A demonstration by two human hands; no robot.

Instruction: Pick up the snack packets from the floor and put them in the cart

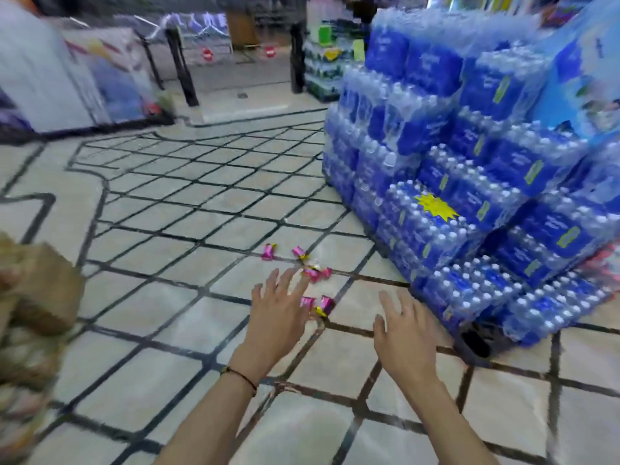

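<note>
About six small, crinkled, glossy pink foil snack packets [312, 273] with yellow-tipped ends lie scattered on the pale beige floor [188, 270], in the middle of the view and just left of the bottle stack. Two lie farthest away, two in the middle and two nearest. The left hand [276, 313] reaches out over the near ones, its fingers [285, 280] straight and spread apart, holding nothing. Whether the tips touch a packet cannot be told. A thin dark cord bracelet [240, 375] circles that wrist. The right hand [402, 325] hovers near it on the right, fingers likewise splayed and empty. Thin black grid lines [201, 245] cross the floor in squares; whether they are wire mesh or tile joints is unclear. On the right rises a stepped stack of blue shrink-wrapped water bottle packs [469, 162], white caps showing through the clear film, with a yellow starburst sticker [436, 206] on one. At the near left edge sits a blurred brown lumpy shape [37, 290].
</note>
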